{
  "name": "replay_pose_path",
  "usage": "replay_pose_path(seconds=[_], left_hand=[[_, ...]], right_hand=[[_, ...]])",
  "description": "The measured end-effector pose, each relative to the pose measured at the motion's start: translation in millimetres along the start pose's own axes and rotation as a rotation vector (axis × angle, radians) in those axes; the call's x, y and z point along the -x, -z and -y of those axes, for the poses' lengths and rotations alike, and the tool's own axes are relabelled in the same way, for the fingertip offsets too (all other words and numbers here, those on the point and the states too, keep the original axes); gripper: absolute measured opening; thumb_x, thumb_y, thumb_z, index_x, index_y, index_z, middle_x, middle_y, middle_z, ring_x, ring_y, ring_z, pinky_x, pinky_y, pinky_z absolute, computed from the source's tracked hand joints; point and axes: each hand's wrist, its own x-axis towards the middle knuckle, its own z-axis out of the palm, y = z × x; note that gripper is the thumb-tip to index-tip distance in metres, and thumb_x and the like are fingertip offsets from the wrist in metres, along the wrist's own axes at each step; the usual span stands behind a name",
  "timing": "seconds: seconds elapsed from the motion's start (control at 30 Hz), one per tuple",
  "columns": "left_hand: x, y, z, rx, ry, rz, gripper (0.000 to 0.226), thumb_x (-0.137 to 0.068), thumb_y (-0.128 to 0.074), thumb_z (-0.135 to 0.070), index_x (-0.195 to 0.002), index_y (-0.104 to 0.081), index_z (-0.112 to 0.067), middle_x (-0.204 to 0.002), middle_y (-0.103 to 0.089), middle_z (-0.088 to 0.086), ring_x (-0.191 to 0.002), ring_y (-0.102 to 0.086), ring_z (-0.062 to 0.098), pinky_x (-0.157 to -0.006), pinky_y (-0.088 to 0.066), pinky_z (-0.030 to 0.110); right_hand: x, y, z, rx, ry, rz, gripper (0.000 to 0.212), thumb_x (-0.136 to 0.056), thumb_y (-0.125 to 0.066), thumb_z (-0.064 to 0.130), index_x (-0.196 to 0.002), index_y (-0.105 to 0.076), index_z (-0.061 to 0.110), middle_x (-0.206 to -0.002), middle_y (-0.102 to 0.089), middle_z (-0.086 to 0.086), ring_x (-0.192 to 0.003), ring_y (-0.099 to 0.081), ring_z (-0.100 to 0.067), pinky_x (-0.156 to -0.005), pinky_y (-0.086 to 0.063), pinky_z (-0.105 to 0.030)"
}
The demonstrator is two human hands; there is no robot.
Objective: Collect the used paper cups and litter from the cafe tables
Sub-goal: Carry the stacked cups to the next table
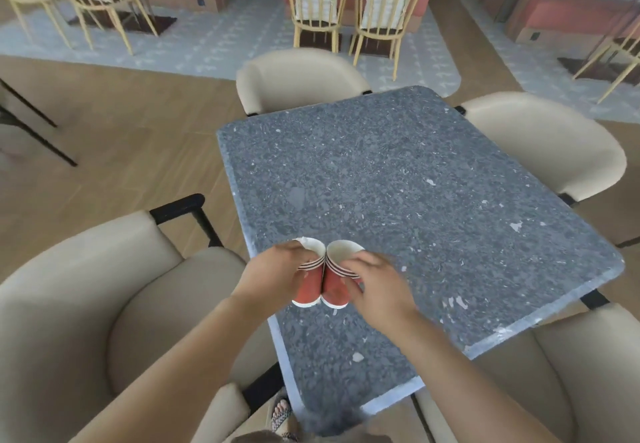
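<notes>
Two red paper cups with white rims and dark stripes are held side by side, touching, above the near left part of the grey speckled table [398, 179]. My left hand [273, 273] grips the left cup [309, 287], fingers wrapped round its side. My right hand [375, 283] grips the right cup [335, 290] from the right. Both cups tilt with their open mouths facing away from me. What is inside them is hidden.
Beige padded armchairs stand round the table: one at the near left [86, 304], one at the far side [298, 79], one on the right [540, 145], one at the near right [571, 373]. Wooden chairs [318, 10] and red booths stand farther back.
</notes>
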Motion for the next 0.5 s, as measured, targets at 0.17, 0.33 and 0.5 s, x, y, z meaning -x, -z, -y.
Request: replay_pose_path(seconds=[0.17, 0.33, 0.5], left_hand=[[60, 2, -9, 0.029, 0.151, -0.117, 0.034, -0.087, -0.049, -0.016, -0.114, -0.059, -0.034, -0.119, -0.060, -0.010, -0.105, -0.059, 0.015, -0.077, -0.048, 0.027], [117, -12, -32, 0.009, 0.270, -0.211, 0.034, -0.087, -0.048, -0.014, -0.115, -0.059, -0.031, -0.116, -0.060, -0.008, -0.098, -0.060, 0.020, -0.069, -0.042, 0.025], [179, -19, -49, 0.013, 0.429, -0.332, 0.037, -0.085, -0.047, -0.011, -0.112, -0.063, -0.031, -0.119, -0.061, -0.008, -0.099, -0.060, 0.019, -0.073, -0.049, 0.030]], right_hand=[[15, -2, 19, -0.057, 0.144, 0.061, 0.022, -0.079, -0.065, 0.014, -0.100, -0.067, 0.016, -0.101, -0.066, 0.000, -0.095, -0.059, -0.024, -0.082, -0.047, -0.031], [44, 0, 32, -0.075, 0.256, 0.118, 0.022, -0.080, -0.064, 0.013, -0.101, -0.067, 0.016, -0.101, -0.065, 0.002, -0.097, -0.056, -0.021, -0.078, -0.045, -0.029], [76, -7, 61, -0.140, 0.378, 0.181, 0.020, -0.083, -0.060, 0.013, -0.101, -0.066, 0.017, -0.099, -0.063, 0.001, -0.096, -0.054, -0.022, -0.075, -0.049, -0.037]])
